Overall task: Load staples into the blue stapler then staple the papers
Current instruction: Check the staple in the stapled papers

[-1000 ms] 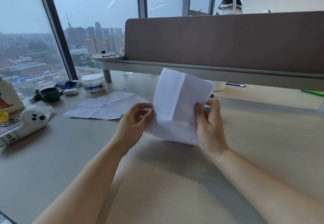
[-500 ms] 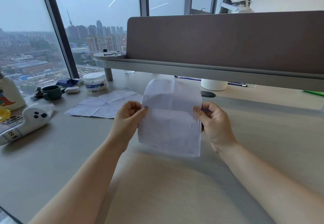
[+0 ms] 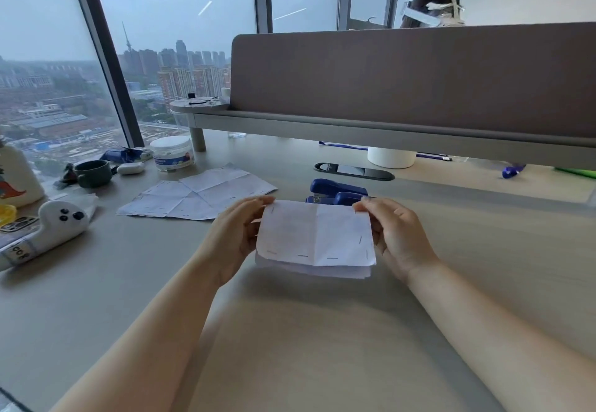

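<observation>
**Folded Papers Pinched in Both Hands, Stapler Just Behind**

The left hand [image 3: 238,234] and the right hand [image 3: 393,237] each pinched a side of the folded papers [image 3: 316,237], thumbs at the upper corners and fingers curled behind the sheets. The stack was held at the middle of the view over the table [image 3: 290,331], its lower edge close to the surface; whether it touched could not be told. Short staple marks showed along its bottom and right edges.

The blue stapler [image 3: 335,190] lay on the table at twelve o'clock from the papers, just beyond their top edge and partly hidden by it.

At ten o'clock from the papers, more creased sheets [image 3: 200,197] lay flat and spread out. Further out at ten o'clock stood a white tub [image 3: 172,153] and a dark green mug [image 3: 93,173]. A white ghost-shaped object [image 3: 54,224] lay at nine o'clock, well apart. A grey divider [image 3: 403,79] ran across the far side at twelve o'clock.
</observation>
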Demonstrator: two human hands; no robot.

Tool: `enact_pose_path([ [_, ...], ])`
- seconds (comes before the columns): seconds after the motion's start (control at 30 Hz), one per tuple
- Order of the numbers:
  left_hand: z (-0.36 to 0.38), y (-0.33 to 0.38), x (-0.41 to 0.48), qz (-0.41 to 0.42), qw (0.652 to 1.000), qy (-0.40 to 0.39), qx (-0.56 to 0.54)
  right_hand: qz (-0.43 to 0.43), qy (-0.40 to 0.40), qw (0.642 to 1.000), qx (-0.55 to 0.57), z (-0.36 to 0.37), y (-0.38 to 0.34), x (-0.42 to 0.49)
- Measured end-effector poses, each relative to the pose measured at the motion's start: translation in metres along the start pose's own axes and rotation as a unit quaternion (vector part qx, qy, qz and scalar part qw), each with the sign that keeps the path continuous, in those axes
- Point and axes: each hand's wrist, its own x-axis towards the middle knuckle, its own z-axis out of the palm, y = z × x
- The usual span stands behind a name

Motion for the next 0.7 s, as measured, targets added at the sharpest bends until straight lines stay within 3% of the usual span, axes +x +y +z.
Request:
enact_pose_path([
  [0.1,0.0,-0.004,0.0,0.013,0.999,-0.032,0.011,-0.067,0.048,0.989,-0.126,0.001,0.008,0.002],
  [0.2,0.009,-0.006,-0.006,0.019,0.995,-0.1,0.002,-0.104,0.048,0.977,-0.18,0.004,0.011,0.0],
  [0.37,0.02,-0.015,-0.012,-0.014,0.976,-0.165,0.145,-0.043,-0.03,0.996,-0.073,0.017,0.009,-0.01],
  [0.47,0.021,-0.018,-0.011,0.004,0.959,-0.133,0.252,-0.008,-0.061,0.998,-0.016,0.018,0.007,-0.011],
  [0.53,0.018,-0.02,-0.008,0.017,0.949,-0.1,0.299,-0.02,-0.068,0.997,-0.039,0.018,0.008,-0.011],
  [0.7,0.011,-0.021,-0.003,0.02,0.963,-0.042,0.264,-0.048,-0.05,0.993,-0.091,0.017,0.012,-0.011],
])
